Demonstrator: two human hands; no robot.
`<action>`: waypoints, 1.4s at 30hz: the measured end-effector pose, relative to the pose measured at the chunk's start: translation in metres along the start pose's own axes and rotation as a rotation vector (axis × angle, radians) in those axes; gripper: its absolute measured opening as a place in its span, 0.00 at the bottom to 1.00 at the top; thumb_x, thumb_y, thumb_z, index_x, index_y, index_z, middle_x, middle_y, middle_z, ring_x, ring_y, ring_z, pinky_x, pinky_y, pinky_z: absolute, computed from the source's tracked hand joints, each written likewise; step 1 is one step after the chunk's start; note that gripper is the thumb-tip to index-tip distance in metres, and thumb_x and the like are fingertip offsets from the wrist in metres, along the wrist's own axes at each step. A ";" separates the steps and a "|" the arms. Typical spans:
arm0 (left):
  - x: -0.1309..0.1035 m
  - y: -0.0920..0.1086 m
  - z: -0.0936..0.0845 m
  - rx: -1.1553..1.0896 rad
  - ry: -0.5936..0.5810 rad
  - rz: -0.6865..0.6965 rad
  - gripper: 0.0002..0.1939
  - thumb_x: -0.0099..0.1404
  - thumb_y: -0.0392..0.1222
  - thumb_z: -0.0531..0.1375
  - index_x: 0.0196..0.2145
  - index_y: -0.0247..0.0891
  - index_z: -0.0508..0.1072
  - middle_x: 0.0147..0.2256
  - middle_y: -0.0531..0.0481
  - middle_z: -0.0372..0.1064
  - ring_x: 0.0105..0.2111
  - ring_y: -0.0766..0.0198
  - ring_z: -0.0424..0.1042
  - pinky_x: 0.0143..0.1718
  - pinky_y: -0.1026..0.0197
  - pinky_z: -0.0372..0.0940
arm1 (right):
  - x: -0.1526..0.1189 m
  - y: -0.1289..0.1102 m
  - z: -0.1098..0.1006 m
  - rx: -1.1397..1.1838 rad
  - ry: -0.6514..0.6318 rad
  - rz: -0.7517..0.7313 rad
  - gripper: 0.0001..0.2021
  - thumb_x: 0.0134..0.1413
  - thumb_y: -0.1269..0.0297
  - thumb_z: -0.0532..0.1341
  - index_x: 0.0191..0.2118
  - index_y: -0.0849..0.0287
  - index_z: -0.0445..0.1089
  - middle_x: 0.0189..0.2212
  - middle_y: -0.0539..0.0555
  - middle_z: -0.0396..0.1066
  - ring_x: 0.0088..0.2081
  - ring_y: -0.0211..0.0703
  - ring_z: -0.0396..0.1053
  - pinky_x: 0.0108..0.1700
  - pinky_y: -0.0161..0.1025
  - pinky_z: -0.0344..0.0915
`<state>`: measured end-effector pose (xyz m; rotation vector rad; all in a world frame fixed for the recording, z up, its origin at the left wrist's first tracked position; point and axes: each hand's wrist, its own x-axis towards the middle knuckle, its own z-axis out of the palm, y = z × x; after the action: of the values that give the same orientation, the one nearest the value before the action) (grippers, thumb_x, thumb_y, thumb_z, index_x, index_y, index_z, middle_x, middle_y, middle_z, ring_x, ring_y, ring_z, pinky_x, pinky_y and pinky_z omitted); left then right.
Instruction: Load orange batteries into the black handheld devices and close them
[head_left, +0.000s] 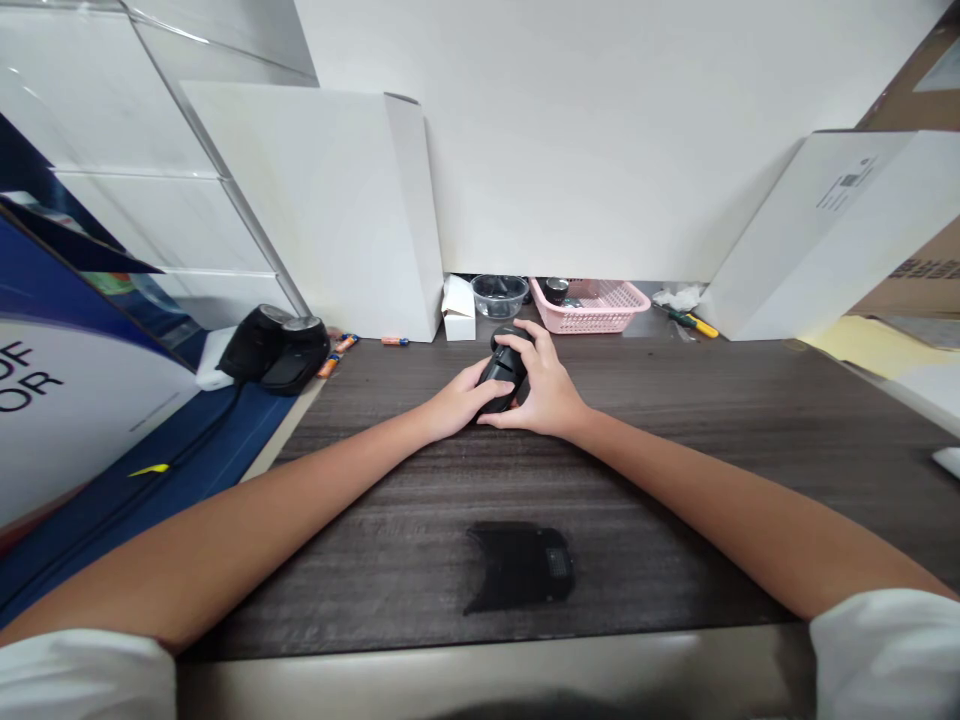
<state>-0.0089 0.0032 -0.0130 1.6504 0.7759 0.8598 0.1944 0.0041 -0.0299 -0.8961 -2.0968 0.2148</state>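
Note:
A black rounded device (pixel 504 366), its exact kind unclear, is held between both my hands over the table. My left hand (pixel 466 400) grips its lower left side, thumb across the near part. Fingers of my right hand (pixel 551 385) wrap round its top and right side, hiding part of it. Closer to me, a thin black curved cover (pixel 521 566) with a dotted patch at its right end lies apart on the dark wood table (pixel 360 540).
Several orange batteries (pixel 394 341) and two black devices (pixel 277 348) are on the left. Along the back stand a small white box (pixel 459 310), a clear plastic bowl (pixel 500 297), a pink basket (pixel 592 320) and a yellow-handled tool (pixel 703 327). White boxes (pixel 345 210) flank the table.

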 end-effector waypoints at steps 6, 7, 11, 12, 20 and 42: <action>0.000 0.000 0.002 -0.087 0.021 -0.064 0.21 0.66 0.50 0.66 0.51 0.36 0.73 0.42 0.47 0.79 0.45 0.51 0.77 0.52 0.51 0.70 | 0.002 0.003 0.000 0.040 -0.040 0.013 0.60 0.42 0.42 0.81 0.77 0.40 0.51 0.78 0.60 0.40 0.79 0.68 0.47 0.75 0.70 0.60; 0.000 0.001 0.002 -0.105 0.021 -0.070 0.21 0.66 0.50 0.66 0.51 0.36 0.73 0.43 0.47 0.79 0.45 0.51 0.78 0.52 0.51 0.70 | 0.002 0.004 0.000 0.046 -0.044 0.006 0.61 0.43 0.42 0.81 0.78 0.40 0.49 0.79 0.60 0.39 0.79 0.68 0.46 0.76 0.70 0.58; -0.001 0.003 0.002 -0.134 0.019 -0.064 0.19 0.66 0.49 0.66 0.50 0.36 0.74 0.43 0.47 0.79 0.45 0.53 0.77 0.54 0.52 0.69 | 0.003 0.007 0.001 0.060 -0.066 -0.029 0.66 0.44 0.41 0.81 0.80 0.38 0.41 0.81 0.58 0.34 0.81 0.68 0.40 0.77 0.70 0.54; -0.001 0.003 0.002 -0.136 0.020 -0.064 0.19 0.66 0.48 0.66 0.50 0.36 0.74 0.43 0.47 0.79 0.45 0.53 0.77 0.53 0.52 0.69 | 0.003 0.008 0.001 0.060 -0.071 -0.033 0.66 0.44 0.41 0.81 0.81 0.38 0.40 0.81 0.58 0.32 0.81 0.68 0.39 0.78 0.70 0.53; -0.001 0.002 0.001 -0.134 -0.008 -0.060 0.17 0.68 0.49 0.66 0.49 0.35 0.75 0.42 0.47 0.79 0.44 0.54 0.77 0.52 0.53 0.69 | 0.001 0.000 -0.001 0.034 -0.070 0.022 0.62 0.44 0.44 0.80 0.79 0.39 0.46 0.78 0.61 0.39 0.79 0.70 0.45 0.75 0.72 0.57; 0.002 0.003 0.000 -0.086 0.006 -0.090 0.19 0.67 0.52 0.66 0.48 0.34 0.75 0.43 0.44 0.80 0.46 0.51 0.78 0.54 0.49 0.70 | 0.002 0.005 0.000 0.056 -0.121 0.029 0.67 0.44 0.38 0.80 0.81 0.38 0.40 0.81 0.60 0.32 0.81 0.69 0.39 0.76 0.71 0.55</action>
<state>-0.0081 0.0040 -0.0099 1.5262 0.8007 0.8237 0.1962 0.0090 -0.0312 -0.9004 -2.1785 0.3492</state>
